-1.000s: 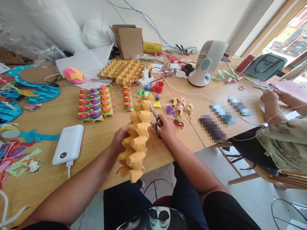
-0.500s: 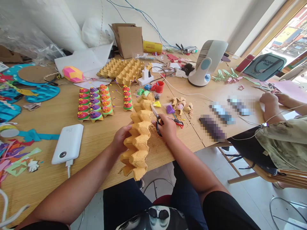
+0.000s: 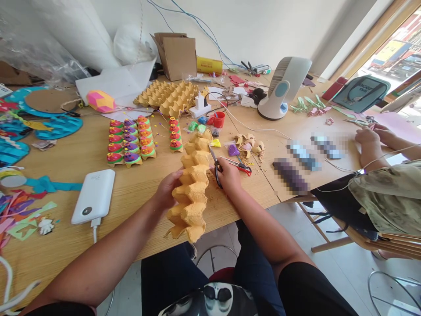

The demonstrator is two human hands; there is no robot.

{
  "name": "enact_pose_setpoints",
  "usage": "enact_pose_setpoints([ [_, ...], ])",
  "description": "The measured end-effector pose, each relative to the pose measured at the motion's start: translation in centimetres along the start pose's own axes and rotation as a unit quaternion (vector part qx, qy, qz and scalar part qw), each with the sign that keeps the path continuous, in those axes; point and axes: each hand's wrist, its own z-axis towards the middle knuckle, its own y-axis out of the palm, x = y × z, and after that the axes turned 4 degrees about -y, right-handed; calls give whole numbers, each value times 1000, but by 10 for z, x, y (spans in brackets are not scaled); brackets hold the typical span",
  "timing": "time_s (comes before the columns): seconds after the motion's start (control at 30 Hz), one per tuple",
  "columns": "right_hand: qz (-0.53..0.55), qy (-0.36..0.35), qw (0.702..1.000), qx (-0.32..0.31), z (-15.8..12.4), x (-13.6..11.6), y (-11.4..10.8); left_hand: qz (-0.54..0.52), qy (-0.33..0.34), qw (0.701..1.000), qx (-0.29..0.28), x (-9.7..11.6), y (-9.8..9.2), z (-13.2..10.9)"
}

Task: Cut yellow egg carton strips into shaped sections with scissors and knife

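Left hand (image 3: 169,188) curls fingers round the yellow ridged cardboard strip (image 3: 190,188); right hand (image 3: 229,176) closes on black-handled metal scissors (image 3: 216,167) at its right edge; brown wooden tabletop (image 3: 138,186) spreads left of it.

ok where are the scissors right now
In the head view, the scissors are close to the centre, in the right hand, by the right-hand side of the egg tray that the left hand holds.

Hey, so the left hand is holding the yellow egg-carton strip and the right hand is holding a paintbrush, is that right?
Not quite: it isn't a paintbrush. The head view shows the right hand holding scissors. The left hand is indeed holding the yellow egg-carton strip.
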Motion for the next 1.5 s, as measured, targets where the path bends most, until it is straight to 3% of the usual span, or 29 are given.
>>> enact_pose_setpoints([
  [0.33, 40, -1, 999, 0, 5, 6, 4, 35, 18, 999, 8, -3, 5, -1],
  [0.77, 146, -11, 989, 13, 4, 9, 11, 33, 127, 990, 44, -1, 17, 1],
  [0.97, 201, 5, 979, 14, 3, 7, 9, 49, 121, 989, 76, 1, 18, -1],
  [1.2, 377, 8, 926, -24, 2, -7, 3, 91, 143, 981, 92, 1, 18, 0],
  [1.5, 522, 44, 847, -90, 2, -12, 1, 73, 112, 988, 76, -5, 10, 4],
])
